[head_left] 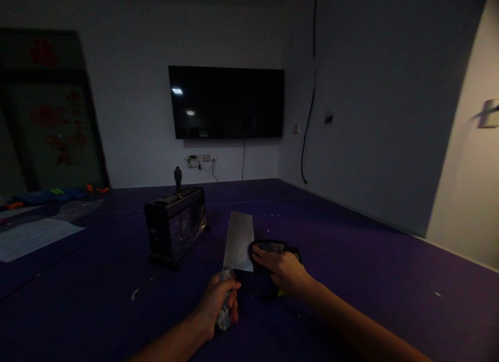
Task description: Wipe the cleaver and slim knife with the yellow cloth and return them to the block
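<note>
A cleaver (239, 241) with a broad, flat blade stands tilted slightly in front of me, its blade pointing away. My left hand (220, 302) is closed round its pale, mottled handle. At the blade's right edge, my right hand (287, 272) grips a dark, soft-looking piece with a black rim (275, 244); a bit of yellow shows beneath it. The kind of this dark piece is not clear in the dim light. Left of the cleaver stands a black knife block (175, 224) with clear sides, and a dark handle (178, 179) sticks up from its top.
A purple surface (351, 279) spreads all around, with small white scraps on it. Printed paper (37, 238) and clear plastic (78, 209) lie at the left. A television (228, 103) hangs on the far wall, and a black cable (311, 107) hangs at the right.
</note>
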`<state>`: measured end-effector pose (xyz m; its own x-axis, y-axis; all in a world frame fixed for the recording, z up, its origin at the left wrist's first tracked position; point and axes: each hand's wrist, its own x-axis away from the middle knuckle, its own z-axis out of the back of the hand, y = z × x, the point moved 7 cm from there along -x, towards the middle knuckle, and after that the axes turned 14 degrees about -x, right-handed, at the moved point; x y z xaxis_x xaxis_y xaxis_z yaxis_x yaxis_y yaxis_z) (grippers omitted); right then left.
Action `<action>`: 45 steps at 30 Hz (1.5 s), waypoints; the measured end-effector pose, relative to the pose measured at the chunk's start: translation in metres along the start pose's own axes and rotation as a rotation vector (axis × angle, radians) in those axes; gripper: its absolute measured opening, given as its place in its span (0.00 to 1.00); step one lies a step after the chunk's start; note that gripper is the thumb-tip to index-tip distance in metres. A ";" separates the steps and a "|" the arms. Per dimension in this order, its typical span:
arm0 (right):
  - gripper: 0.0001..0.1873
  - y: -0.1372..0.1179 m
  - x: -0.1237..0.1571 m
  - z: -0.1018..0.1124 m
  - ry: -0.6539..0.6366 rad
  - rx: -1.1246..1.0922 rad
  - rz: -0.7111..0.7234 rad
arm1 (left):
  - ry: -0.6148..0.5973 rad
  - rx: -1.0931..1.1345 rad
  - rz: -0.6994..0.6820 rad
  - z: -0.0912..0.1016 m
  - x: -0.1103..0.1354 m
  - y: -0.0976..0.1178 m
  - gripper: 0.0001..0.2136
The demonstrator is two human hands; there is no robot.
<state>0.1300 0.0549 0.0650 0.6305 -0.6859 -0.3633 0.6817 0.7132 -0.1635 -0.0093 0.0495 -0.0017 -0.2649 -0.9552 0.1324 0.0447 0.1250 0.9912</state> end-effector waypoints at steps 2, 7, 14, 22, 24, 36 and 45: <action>0.38 -0.005 0.001 -0.002 -0.025 -0.013 0.028 | 0.010 0.018 0.014 0.001 -0.001 0.000 0.13; 0.39 -0.015 0.003 -0.006 -0.057 -0.038 0.112 | 0.028 0.042 0.054 0.004 -0.002 -0.001 0.13; 0.37 -0.028 0.005 -0.013 -0.083 -0.020 0.228 | 0.009 -0.026 0.056 0.001 -0.001 -0.005 0.15; 0.35 -0.037 0.004 -0.013 -0.071 0.047 0.231 | -0.146 -0.134 0.016 -0.014 0.004 -0.003 0.12; 0.35 -0.037 0.003 -0.011 -0.051 0.048 0.211 | -0.186 -0.142 0.011 -0.016 0.005 -0.004 0.12; 0.38 0.005 -0.003 0.007 0.156 0.095 -0.091 | -0.276 -0.174 -0.004 -0.021 0.005 -0.005 0.12; 0.39 0.043 0.004 0.022 0.295 0.066 -0.289 | -0.310 -0.237 0.040 -0.024 0.011 0.001 0.10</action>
<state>0.1703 0.0793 0.0769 0.2827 -0.7789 -0.5598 0.8436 0.4796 -0.2414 0.0113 0.0331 0.0005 -0.5353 -0.8199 0.2030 0.2723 0.0601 0.9603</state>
